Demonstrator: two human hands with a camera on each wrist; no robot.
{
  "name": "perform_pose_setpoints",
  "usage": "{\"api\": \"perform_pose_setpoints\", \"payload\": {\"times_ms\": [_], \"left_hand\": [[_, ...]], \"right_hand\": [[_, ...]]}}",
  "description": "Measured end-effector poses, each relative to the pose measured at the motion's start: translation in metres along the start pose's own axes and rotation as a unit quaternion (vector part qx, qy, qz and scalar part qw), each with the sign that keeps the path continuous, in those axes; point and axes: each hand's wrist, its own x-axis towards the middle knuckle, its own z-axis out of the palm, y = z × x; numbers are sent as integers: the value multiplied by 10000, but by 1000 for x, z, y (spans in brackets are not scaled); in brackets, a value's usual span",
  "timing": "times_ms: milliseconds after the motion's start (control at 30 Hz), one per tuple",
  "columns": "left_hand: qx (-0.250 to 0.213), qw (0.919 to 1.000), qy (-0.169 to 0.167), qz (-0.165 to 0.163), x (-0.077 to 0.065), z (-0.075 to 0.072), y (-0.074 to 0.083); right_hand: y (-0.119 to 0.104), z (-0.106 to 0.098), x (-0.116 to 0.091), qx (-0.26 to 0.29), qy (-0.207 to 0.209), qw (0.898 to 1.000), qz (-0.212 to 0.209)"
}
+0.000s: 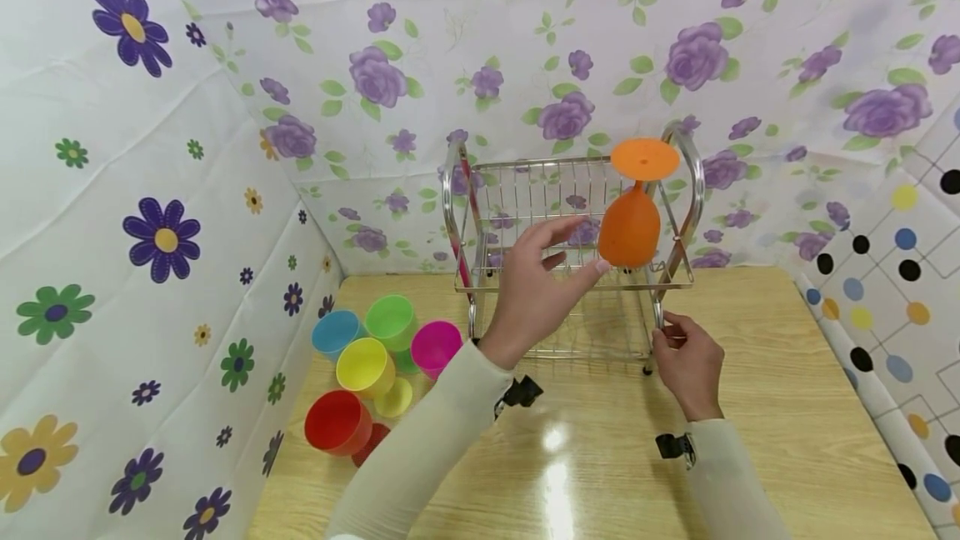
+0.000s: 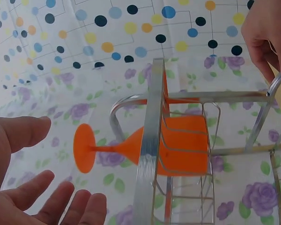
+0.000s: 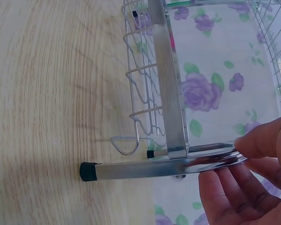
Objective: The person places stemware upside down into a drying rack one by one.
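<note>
An orange plastic goblet (image 1: 632, 227) stands upside down at the right end of the upper tier of a two-tier metal dish rack (image 1: 699, 182), its round foot upward. Beside the goblet is my left hand (image 1: 534, 290), fingers spread and thumb extended. A gap between that hand and the goblet shows in the left wrist view, where rack wires cross in front of the orange bowl (image 2: 185, 145). Low on the rack's right side, my right hand (image 1: 688, 365) pinches the metal tube of the front leg (image 3: 131, 169) between thumb and fingers.
Left of the rack, several goblets stand upright in a cluster: blue (image 1: 337, 334), green (image 1: 392, 322), yellow (image 1: 365, 367), pink (image 1: 437, 348) and red (image 1: 337, 423). Flower-patterned sheeting (image 1: 360, 190) rises behind the wooden table (image 1: 772, 373), and dotted sheeting (image 1: 892, 290) borders its right side.
</note>
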Motion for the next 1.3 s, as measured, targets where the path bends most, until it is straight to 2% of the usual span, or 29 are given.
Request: {"api": "perform_pose_setpoints", "payload": {"times_ms": [233, 367, 600, 767, 967, 1133, 1233, 1300], "left_hand": [[-265, 9961, 778, 337, -28, -20, -9], [-362, 9921, 1130, 400, -42, -32, -11], [-383, 9848, 1683, 212, -76, -57, -18], [-153, 9767, 2138, 25, -103, -78, -27], [318, 9616, 2682, -486, -136, -106, -42], [694, 9444, 3017, -1105, -164, -129, -56], [1008, 9263, 3228, -1661, -183, -142, -65], [1239, 9075, 3394, -2140, -197, -150, -73]], "right_hand": [[-2, -1, 1, -91, -15, 9999, -125], [-2, -2, 1, -171, -42, 9997, -158], [-2, -2, 1, -211, -94, 9996, -155], [-2, -3, 0, -178, -99, 9996, -174], [-3, -4, 0, -188, -114, 9996, -150], [-3, -5, 1, -164, -125, 9997, -128], [-1, -4, 0, -108, -125, 9997, -164], [0, -4, -1, -61, -105, 9997, -196]]}}
